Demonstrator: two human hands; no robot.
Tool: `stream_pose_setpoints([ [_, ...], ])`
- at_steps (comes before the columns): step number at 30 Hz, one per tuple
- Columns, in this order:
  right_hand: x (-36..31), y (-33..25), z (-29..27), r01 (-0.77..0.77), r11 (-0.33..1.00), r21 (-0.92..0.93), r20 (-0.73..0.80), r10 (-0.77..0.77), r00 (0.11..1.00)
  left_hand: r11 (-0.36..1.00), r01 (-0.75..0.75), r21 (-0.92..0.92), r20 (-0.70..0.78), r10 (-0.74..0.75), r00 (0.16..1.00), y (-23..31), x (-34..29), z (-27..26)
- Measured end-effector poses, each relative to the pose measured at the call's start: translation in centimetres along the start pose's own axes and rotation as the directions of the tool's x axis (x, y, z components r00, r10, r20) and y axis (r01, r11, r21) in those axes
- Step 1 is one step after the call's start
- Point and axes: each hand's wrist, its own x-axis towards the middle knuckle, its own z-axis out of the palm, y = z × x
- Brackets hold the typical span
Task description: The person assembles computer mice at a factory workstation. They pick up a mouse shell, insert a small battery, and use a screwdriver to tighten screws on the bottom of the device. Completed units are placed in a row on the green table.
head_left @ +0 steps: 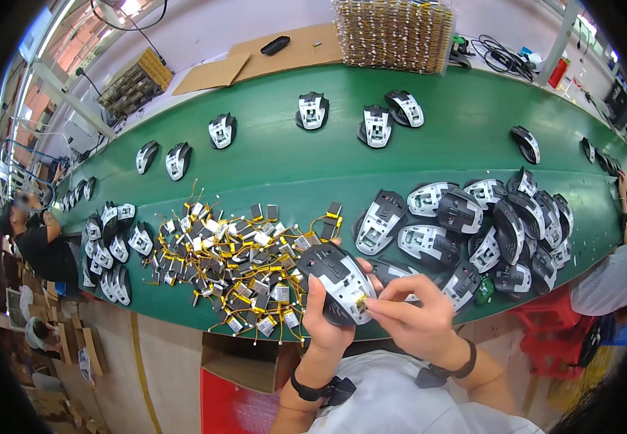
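Note:
My left hand holds a black and white computer mouse from below, its open underside facing up. Bent over the near end of the mouse, my right hand has its thumb and forefinger pinched on a small battery. Only the battery's yellow-taped end shows; the rest is covered by fingers and the mouse shell. Left of the hands lies a loose pile of small batteries with yellow tape and thin wires. To the right is a heap of similar mice, several with open white undersides.
A smaller cluster of mice lies at the left edge of the green table. More mice stand spaced along the far green strip. At the back stands a tray stack of wired parts beside cardboard. Other people sit at both ends.

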Motion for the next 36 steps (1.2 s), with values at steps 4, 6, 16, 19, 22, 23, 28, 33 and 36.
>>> stream_pose_setpoints([
  [4, -0.3, -1.0, 1.6, 0.083, 0.968, -0.238, 0.038, -0.077, 0.996, 0.99, -0.069, -0.121, -0.203, 0.043, 0.978, -0.9, -0.2, 0.4],
  [6, -1.2, -1.8, 2.5, 0.103, 0.918, -0.384, 0.078, -0.079, 0.994, 0.987, -0.067, -0.149, -0.213, 0.034, 0.977, -0.5, -0.1, 0.4],
  [16, -1.4, -0.1, 0.3, 0.3, 0.889, -0.347, 0.168, -0.256, 0.952, 0.996, -0.038, -0.081, -0.086, 0.031, 0.996, 0.4, -0.1, 0.7],
  [19, -1.4, 0.0, 0.7, 0.291, 0.893, -0.344, 0.103, -0.272, 0.957, 0.998, -0.025, -0.065, -0.091, 0.019, 0.996, 0.2, -0.2, 1.0],
  [22, -2.1, 0.1, 1.5, 0.197, 0.923, -0.33, 0.005, -0.207, 0.978, 0.997, -0.053, -0.057, -0.085, 0.048, 0.995, 0.1, -0.4, 1.3],
  [23, -2.4, 0.6, 2.0, 0.137, 0.965, -0.226, -0.035, -0.148, 0.988, 0.997, -0.07, -0.023, -0.101, 0.067, 0.993, -0.1, -0.4, 1.4],
  [28, -2.0, 1.0, 1.0, -0.097, 0.978, 0.183, 0.091, 0.081, 0.993, 0.997, -0.031, -0.067, -0.05, 0.027, 0.998, -0.2, 0.2, 0.9],
  [33, -0.3, 0.5, -1.8, -0.458, 0.719, 0.522, 0.234, 0.396, 0.888, 0.991, -0.067, 0.12, 0.042, 0.062, 0.997, 0.9, 0.9, -0.1],
  [36, 1.4, 0.4, -1.6, -0.724, 0.342, 0.599, 0.621, 0.373, 0.689, 0.986, -0.087, 0.14, 0.082, 0.076, 0.994, 0.7, 1.0, 0.9],
])
